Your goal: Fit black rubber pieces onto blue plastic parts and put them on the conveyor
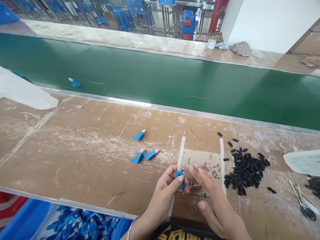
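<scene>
My left hand (pixel 167 188) pinches a small blue plastic part (pixel 179 177) between thumb and fingers, low in the middle of the view. My right hand (pixel 214 200) is just right of it, fingers stretched out toward the part and holding nothing. Both hands hover over a bare square patch (pixel 202 163) on the brown worktop (pixel 75 156), framed by two white strips (pixel 181 150). A heap of small black pieces (pixel 246 170) lies right of the patch. Three blue parts with white tips (pixel 139 135) rest on the worktop to the left.
A green conveyor belt (pixel 160 76) runs across behind the worktop, with one blue part (pixel 74 83) on it. A bin of blue parts (pixel 80 225) sits below the front edge. White bag (pixel 22 91) at left; paper (pixel 303 161) and swabs (pixel 300 196) at right.
</scene>
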### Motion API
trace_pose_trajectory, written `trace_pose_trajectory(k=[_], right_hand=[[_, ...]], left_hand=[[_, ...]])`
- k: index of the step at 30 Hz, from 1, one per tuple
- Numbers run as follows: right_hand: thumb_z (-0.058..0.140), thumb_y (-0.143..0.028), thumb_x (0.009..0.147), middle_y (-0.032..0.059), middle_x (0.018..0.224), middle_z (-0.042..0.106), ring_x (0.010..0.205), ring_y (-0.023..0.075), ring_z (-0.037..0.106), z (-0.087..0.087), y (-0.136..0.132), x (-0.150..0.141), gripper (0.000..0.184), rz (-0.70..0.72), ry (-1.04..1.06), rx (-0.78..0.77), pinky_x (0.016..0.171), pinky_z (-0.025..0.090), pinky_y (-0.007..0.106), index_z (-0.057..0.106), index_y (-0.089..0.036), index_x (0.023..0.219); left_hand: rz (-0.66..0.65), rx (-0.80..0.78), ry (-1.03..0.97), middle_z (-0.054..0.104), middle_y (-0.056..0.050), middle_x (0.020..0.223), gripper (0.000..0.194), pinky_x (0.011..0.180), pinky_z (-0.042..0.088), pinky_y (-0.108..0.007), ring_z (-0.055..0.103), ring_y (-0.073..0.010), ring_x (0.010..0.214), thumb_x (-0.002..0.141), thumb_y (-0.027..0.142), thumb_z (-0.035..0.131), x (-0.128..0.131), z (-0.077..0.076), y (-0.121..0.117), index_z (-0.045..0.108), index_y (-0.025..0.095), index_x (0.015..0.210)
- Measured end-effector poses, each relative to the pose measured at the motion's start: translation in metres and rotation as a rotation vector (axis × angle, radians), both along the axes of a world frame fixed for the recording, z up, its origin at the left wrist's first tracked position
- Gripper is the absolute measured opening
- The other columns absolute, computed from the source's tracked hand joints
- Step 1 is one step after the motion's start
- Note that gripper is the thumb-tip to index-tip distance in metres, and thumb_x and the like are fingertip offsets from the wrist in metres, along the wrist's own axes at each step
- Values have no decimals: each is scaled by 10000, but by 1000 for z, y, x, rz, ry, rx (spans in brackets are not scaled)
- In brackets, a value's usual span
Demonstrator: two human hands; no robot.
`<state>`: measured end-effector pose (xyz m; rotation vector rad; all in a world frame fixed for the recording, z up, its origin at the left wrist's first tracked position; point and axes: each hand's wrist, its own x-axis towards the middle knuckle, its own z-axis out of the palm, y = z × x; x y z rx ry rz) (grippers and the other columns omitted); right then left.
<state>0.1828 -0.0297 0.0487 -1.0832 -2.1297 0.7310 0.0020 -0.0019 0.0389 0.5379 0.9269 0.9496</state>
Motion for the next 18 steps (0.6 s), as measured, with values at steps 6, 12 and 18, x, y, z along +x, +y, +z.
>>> trace_pose_trajectory(k=[6, 12, 18], right_hand=[[376, -179, 1021, 110, 1378, 530, 1283, 235, 469, -21, -11, 25, 444, -307, 188, 120, 1083, 379, 382, 347, -135, 1462], [467, -46, 919, 124, 1236, 605, 1140, 267, 552, -53, -14, 45, 459, -492, 164, 265, 930, 454, 427, 494, -172, 1360], [458, -58, 931, 111, 1179, 629, 1108, 235, 571, -64, -10, 46, 373, -545, 207, 191, 922, 464, 375, 541, -172, 1277]], left_hand=[[253, -72, 159, 539, 26, 691, 392, 543, 376, -184, 457, -88, 616, 688, 429, 786, -20, -11, 11, 574, 167, 888], [216, 120, 506, 508, 37, 679, 304, 553, 370, -209, 444, -98, 589, 821, 474, 628, -39, -26, 18, 548, 192, 904], [133, 411, 1140, 571, 12, 680, 302, 556, 415, -255, 504, -147, 566, 868, 469, 520, -62, -35, 31, 576, 192, 974]])
